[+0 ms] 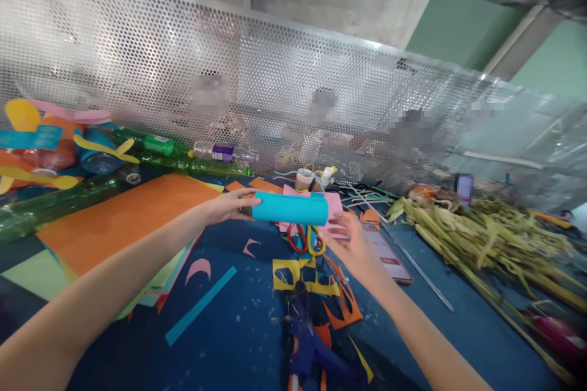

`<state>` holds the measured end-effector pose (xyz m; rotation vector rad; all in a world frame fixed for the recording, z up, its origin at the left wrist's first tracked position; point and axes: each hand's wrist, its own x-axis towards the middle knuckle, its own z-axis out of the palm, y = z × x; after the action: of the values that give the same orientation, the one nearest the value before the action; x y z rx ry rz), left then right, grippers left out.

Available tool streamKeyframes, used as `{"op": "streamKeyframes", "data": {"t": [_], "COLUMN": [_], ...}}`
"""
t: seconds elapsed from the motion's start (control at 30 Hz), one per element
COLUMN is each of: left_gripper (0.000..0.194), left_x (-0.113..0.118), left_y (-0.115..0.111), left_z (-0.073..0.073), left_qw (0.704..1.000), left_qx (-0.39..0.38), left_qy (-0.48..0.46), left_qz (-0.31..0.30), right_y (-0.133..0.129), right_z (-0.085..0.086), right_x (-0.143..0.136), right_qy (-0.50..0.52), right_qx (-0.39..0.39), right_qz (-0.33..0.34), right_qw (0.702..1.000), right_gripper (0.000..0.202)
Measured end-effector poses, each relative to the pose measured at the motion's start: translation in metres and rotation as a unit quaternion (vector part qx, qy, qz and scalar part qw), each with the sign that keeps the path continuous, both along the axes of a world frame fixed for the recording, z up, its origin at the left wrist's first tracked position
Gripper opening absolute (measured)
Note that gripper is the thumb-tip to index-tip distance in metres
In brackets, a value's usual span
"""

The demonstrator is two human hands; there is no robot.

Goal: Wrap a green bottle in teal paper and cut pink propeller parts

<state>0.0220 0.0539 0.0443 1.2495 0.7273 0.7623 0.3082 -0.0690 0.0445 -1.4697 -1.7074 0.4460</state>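
Observation:
A bright blue paper roll (290, 208) is held level above the table, across the middle of the head view. My left hand (229, 204) grips its left end. Around its right end curl the fingers of my right hand (347, 237), with the thumb below. Whether anything lies inside the roll is hidden. Just under it lie scissors with one red and one yellow handle loop (316, 243), partly over pink paper (337, 203). Nearer me are a cut yellow paper piece (285, 275), orange paper scraps (347, 311) and a dark blue glue gun (305, 336).
Orange sheets (132, 214) lie stacked at left, beside a green plastic bottle (59, 201) and paper-propeller models (98, 149). A phone (387, 253) and dried husks (495, 232) are at right. A perforated metal screen (275, 73) stands behind. A blue strip (202, 305) lies in front.

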Motion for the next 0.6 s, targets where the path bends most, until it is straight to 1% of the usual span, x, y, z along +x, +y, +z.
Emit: {"op": "streamKeyframes", "data": {"t": [0.03, 0.07, 0.1, 0.13, 0.17, 0.2, 0.23, 0.3, 0.37, 0.4, 0.5, 0.6], "left_gripper": [0.051, 0.049, 0.048, 0.047, 0.047, 0.048, 0.048, 0.050, 0.052, 0.054, 0.057, 0.060], "left_x": [-0.001, -0.003, -0.005, -0.008, -0.010, -0.013, -0.016, -0.021, -0.026, -0.028, -0.033, -0.037], "left_y": [0.003, 0.006, 0.009, 0.011, 0.012, 0.013, 0.013, 0.012, 0.009, 0.007, 0.003, 0.001], "left_z": [-0.001, -0.003, -0.004, -0.005, -0.006, -0.008, -0.010, -0.014, -0.020, -0.022, -0.029, -0.034], "left_qw": [1.000, 0.998, 0.996, 0.993, 0.990, 0.986, 0.983, 0.978, 0.973, 0.971, 0.965, 0.952], "left_qx": [0.007, 0.015, 0.023, 0.031, 0.039, 0.047, 0.054, 0.066, 0.078, 0.085, 0.114, 0.160], "left_qy": [-0.008, -0.016, -0.023, -0.028, -0.031, -0.033, -0.032, -0.024, -0.009, 0.002, 0.042, 0.094], "left_qz": [0.029, 0.056, 0.084, 0.110, 0.134, 0.155, 0.173, 0.199, 0.215, 0.221, 0.233, 0.243], "right_y": [-0.004, -0.009, -0.015, -0.022, -0.030, -0.038, -0.046, -0.060, -0.069, -0.072, -0.077, -0.079], "right_z": [0.005, 0.011, 0.016, 0.021, 0.025, 0.028, 0.030, 0.029, 0.026, 0.025, 0.021, 0.022], "right_x": [0.003, 0.005, 0.006, 0.005, 0.003, -0.001, -0.007, -0.018, -0.028, -0.031, -0.035, -0.036], "right_qy": [-0.053, -0.118, -0.172, -0.206, -0.236, -0.263, -0.293, -0.368, -0.406, -0.409, -0.376, -0.349], "right_qx": [-0.047, -0.107, -0.173, -0.238, -0.298, -0.337, -0.348, -0.300, -0.269, -0.264, -0.280, -0.289], "right_qz": [0.012, 0.054, 0.110, 0.165, 0.219, 0.251, 0.265, 0.224, 0.190, 0.182, 0.190, 0.194], "right_qw": [0.997, 0.986, 0.964, 0.935, 0.899, 0.868, 0.850, 0.851, 0.853, 0.854, 0.863, 0.870], "right_gripper": [0.034, 0.030, 0.031, 0.033, 0.033, 0.036, 0.038, 0.046, 0.045, 0.044, 0.039, 0.027]}}
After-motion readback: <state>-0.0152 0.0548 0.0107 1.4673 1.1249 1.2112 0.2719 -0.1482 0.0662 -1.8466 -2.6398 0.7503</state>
